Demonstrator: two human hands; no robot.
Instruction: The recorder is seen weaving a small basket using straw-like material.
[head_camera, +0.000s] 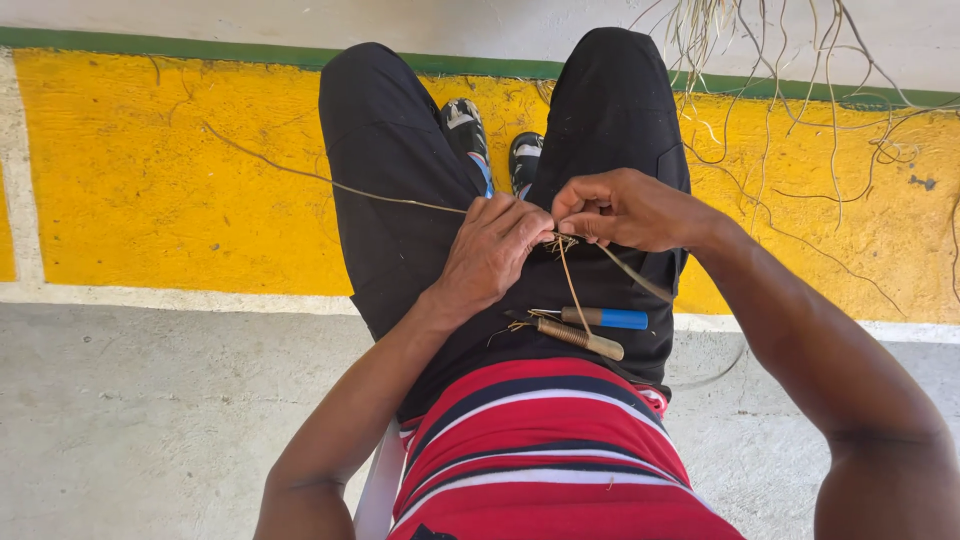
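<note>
— Yellow-painted floor (150, 200) behind; what's held?
— Straw fibres (562, 242) over the lap, pinched between both hands.
— Pose?
— Left hand (492, 250) knuckles-up, right hand (625, 208) fingers closed on the strands; two tools (585, 328) lie on the thigh.

Both my forearms reach forward from the near edge and converge over my lap. My left hand (492, 252) lies knuckles up, fingers curled and closed, wrist slightly bent. My right hand (622, 210) sits just right of it, thumb and forefinger pinched together, tips nearly touching the left fingertips.
</note>
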